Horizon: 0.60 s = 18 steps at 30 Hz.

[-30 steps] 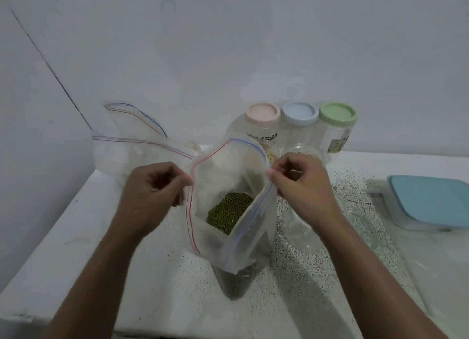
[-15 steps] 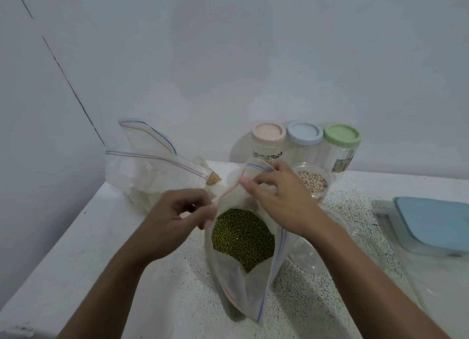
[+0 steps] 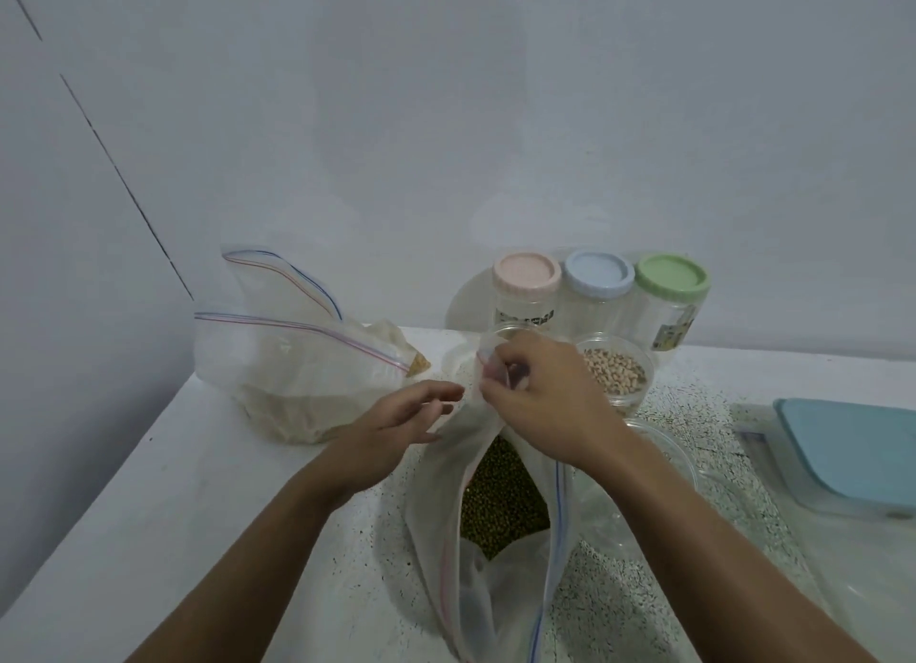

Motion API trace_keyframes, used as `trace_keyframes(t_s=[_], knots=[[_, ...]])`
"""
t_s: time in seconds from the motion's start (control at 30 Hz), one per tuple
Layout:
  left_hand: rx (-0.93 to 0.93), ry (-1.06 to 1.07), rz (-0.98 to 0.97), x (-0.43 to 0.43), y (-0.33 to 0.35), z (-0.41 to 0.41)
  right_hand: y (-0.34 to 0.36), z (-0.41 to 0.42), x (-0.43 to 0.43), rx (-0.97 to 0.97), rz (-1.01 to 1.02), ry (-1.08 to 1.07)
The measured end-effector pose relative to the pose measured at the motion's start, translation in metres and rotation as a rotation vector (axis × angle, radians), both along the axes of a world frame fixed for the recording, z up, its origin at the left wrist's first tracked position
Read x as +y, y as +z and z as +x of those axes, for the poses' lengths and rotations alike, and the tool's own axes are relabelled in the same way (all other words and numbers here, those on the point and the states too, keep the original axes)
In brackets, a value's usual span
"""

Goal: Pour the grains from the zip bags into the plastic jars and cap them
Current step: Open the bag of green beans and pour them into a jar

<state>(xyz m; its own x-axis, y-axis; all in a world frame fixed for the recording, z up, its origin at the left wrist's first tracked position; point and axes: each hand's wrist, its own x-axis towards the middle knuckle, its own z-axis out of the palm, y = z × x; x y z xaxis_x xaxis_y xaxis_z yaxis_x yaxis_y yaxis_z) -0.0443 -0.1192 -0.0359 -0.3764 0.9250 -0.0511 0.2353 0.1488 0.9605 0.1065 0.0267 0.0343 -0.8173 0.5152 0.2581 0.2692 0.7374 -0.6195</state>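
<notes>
Grains [image 3: 500, 499], small and green, lie inside a clear zip bag [image 3: 436, 504] that stands open in the middle of the table [image 3: 223, 489], its mouth facing the camera. The right hand [image 3: 540, 394] pinches the bag's far top edge between thumb and fingers and holds it up. The left hand [image 3: 396, 424] is spread, fingers straight, just beside the bag's left side; I cannot tell whether it touches the plastic. Behind the right hand stands an open jar of beige grains [image 3: 614, 370]. Three capped jars line the wall: a pink-lidded jar [image 3: 526, 275], a blue-lidded jar [image 3: 599, 278] and a green-lidded jar [image 3: 672, 280]. Two more zip bags [image 3: 297, 365] slump at the far left, and a blue-lidded box [image 3: 852, 449] sits at the right.
</notes>
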Motion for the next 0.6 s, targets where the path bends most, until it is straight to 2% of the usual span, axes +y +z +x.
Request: trace_keyframes(t_s=[0.17,0.3,0.6], knots=[[0.128,-0.101,-0.029,0.016,-0.006,0.001,-0.005,0.010,-0.007,0.138,-0.078,0.051],[0.187,0.000,0.075,0.008,-0.005,0.001,-0.002,0.013,-0.007,0.253,-0.173,0.013],[0.387,0.082,0.154,-0.036,0.023,-0.004,0.020,-0.002,-0.020,0.249,-0.269,0.136]])
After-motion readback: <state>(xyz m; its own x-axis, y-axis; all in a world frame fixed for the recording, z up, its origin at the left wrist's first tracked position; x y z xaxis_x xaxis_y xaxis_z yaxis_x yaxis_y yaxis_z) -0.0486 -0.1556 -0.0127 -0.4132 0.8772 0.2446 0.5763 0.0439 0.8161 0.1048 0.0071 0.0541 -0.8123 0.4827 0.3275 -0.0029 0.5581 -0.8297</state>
